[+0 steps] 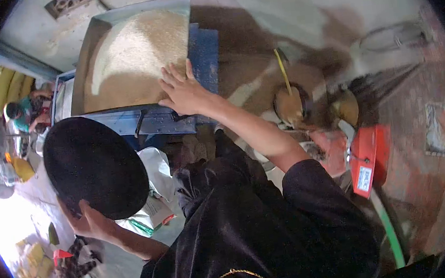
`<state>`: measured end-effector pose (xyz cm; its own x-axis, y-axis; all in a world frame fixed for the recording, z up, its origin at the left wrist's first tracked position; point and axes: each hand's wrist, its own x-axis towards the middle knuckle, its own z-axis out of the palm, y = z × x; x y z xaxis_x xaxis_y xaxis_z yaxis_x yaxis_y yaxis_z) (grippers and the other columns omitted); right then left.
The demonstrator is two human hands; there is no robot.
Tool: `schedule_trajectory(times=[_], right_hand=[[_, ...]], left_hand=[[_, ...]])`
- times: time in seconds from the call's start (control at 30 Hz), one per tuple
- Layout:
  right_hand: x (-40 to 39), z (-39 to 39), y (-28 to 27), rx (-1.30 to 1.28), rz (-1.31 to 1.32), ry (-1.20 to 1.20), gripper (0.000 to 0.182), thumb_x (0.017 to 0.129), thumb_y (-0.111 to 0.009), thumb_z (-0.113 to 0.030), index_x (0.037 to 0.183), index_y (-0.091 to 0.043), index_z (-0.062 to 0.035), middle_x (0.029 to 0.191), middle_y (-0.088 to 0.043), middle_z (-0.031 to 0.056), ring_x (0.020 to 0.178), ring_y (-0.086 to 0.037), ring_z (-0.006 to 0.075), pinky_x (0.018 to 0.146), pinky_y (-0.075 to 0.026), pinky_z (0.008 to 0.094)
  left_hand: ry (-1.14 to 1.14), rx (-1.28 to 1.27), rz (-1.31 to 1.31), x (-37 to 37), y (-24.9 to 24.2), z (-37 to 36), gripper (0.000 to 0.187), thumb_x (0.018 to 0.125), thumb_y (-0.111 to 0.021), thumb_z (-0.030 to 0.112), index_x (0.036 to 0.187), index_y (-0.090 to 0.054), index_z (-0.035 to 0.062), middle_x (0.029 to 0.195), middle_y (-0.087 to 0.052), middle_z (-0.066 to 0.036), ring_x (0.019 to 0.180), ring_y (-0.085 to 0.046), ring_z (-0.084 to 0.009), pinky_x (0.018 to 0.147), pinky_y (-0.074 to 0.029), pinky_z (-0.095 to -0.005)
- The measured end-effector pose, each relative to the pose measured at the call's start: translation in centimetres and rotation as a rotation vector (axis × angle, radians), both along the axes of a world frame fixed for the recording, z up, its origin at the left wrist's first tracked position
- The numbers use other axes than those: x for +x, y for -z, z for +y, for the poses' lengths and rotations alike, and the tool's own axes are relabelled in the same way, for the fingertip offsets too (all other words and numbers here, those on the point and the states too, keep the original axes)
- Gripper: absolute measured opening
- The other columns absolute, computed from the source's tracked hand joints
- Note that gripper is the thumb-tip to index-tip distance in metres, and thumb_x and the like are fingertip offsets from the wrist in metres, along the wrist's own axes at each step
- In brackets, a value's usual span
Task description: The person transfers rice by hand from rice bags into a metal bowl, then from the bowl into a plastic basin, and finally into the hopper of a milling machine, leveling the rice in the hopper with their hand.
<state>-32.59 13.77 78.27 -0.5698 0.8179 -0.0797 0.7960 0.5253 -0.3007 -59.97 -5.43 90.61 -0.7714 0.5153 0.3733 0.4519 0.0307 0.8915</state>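
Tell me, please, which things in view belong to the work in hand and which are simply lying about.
Likely part of the work:
black pan, held in the left hand
grain, beneath the spread right hand
tray holding the grain
blue stand under the tray

Apparently lying about:
white bag
red object with a label
green strip

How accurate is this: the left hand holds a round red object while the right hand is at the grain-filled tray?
Not quite: the round object is black, not red, as the head view shows. The left hand does hold it, and the right hand is at the grain-filled tray.
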Motion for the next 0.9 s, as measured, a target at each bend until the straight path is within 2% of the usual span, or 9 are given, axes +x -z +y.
schedule_trajectory(times=[0.27,0.33,0.4,0.53,0.6,0.73,0.8,0.83,0.9], right_hand=[[3.7,-5.8,0.2,0.202,0.136,0.085,0.060,0.092,-0.043,-0.044,0.135,-0.036,-0.0025,0.149,-0.017,0.0145,0.140,-0.009,0.0296,0.108,-0.005,0.0596],[4.7,-6.7,0.3,0.028,0.245,0.115,0.062,0.091,-0.045,-0.045,0.137,-0.034,-0.0056,0.149,-0.016,0.0149,0.139,-0.013,0.0305,0.109,-0.011,0.0579],[6.0,-7.2,1.5,0.099,0.316,0.114,0.067,0.089,-0.048,-0.047,0.139,-0.032,-0.0054,0.146,-0.023,0.0189,0.136,-0.022,0.0348,0.105,-0.019,0.0596],[10.2,-9.3,0.3,-0.440,0.858,0.232,0.081,0.088,-0.050,-0.050,0.141,-0.018,0.0025,0.147,-0.018,0.0213,0.134,-0.026,0.0346,0.110,-0.022,0.0377],[12.6,-10.1,0.8,-0.544,1.148,0.367,0.084,0.087,-0.045,-0.057,0.145,-0.010,-0.0068,0.150,-0.014,0.0140,0.135,-0.024,0.0292,0.111,-0.021,0.0444],[19.7,-13.8,0.6,-0.641,1.449,0.672,0.083,0.088,-0.051,-0.049,0.145,-0.007,-0.0090,0.149,-0.015,0.0153,0.133,-0.028,0.0290,0.108,-0.024,0.0491],[23.4,-16.2,3.9,-0.687,1.955,0.577,0.088,0.090,-0.053,-0.043,0.144,0.005,-0.0053,0.146,-0.025,0.0169,0.127,-0.039,0.0289,0.100,-0.034,0.0521],[24.5,-17.6,2.4,-0.757,1.960,0.882,0.071,0.090,-0.054,-0.037,0.143,-0.017,-0.0068,0.140,-0.036,0.0139,0.122,-0.044,0.0267,0.099,-0.040,0.0454],[27.7,-20.4,6.3,-0.767,2.115,0.834,0.058,0.089,-0.055,-0.030,0.136,-0.030,-0.0061,0.137,-0.040,0.0134,0.120,-0.046,0.0261,0.098,-0.040,0.0426]], left_hand=[[-0.381,-0.004,0.501,5.7,-8.1,3.0,0.047,0.067,-0.058,0.002,0.114,-0.063,0.0081,0.111,-0.064,-0.012,0.093,-0.064,-0.0227,0.081,-0.051,-0.0334],[-0.410,0.067,0.493,8.6,-9.7,3.7,0.048,0.066,-0.060,0.004,0.113,-0.064,0.0086,0.110,-0.064,-0.012,0.093,-0.064,-0.0229,0.081,-0.052,-0.0322],[-0.324,0.164,0.504,10.5,-10.2,4.1,0.049,0.067,-0.065,0.004,0.116,-0.061,0.0042,0.108,-0.065,-0.014,0.094,-0.062,-0.0216,0.084,-0.051,-0.0328],[-0.012,0.339,0.542,15.5,-11.7,5.2,0.053,0.067,-0.061,0.004,0.120,-0.055,0.0020,0.114,-0.060,-0.017,0.099,-0.059,-0.0260,0.088,-0.048,-0.0360],[0.394,0.477,0.637,18.2,-12.7,6.4,0.055,0.073,-0.053,0.009,0.127,-0.045,0.0005,0.121,-0.053,-0.021,0.106,-0.055,-0.0314,0.092,-0.046,-0.0405],[1.054,0.695,0.721,25.1,-13.4,6.5,0.060,0.082,-0.042,0.017,0.137,-0.030,-0.0019,0.131,-0.043,-0.026,0.116,-0.049,-0.0395,0.099,-0.044,-0.0474],[0.679,0.451,0.140,31.0,-12.2,3.8,0.060,0.060,-0.054,-0.001,0.120,-0.055,-0.0026,0.111,-0.061,-0.019,0.099,-0.061,-0.0295,0.090,-0.049,-0.0368],[0.694,0.385,-0.041,34.1,-12.0,3.2,0.064,0.059,-0.051,-0.006,0.123,-0.049,-0.0081,0.114,-0.058,-0.022,0.106,-0.057,-0.0305,0.096,-0.044,-0.0374],[0.866,0.303,-0.051,36.6,-9.3,4.0,0.065,0.059,-0.049,-0.007,0.124,-0.049,-0.0072,0.117,-0.056,-0.021,0.108,-0.055,-0.0289,0.098,-0.041,-0.0369]])
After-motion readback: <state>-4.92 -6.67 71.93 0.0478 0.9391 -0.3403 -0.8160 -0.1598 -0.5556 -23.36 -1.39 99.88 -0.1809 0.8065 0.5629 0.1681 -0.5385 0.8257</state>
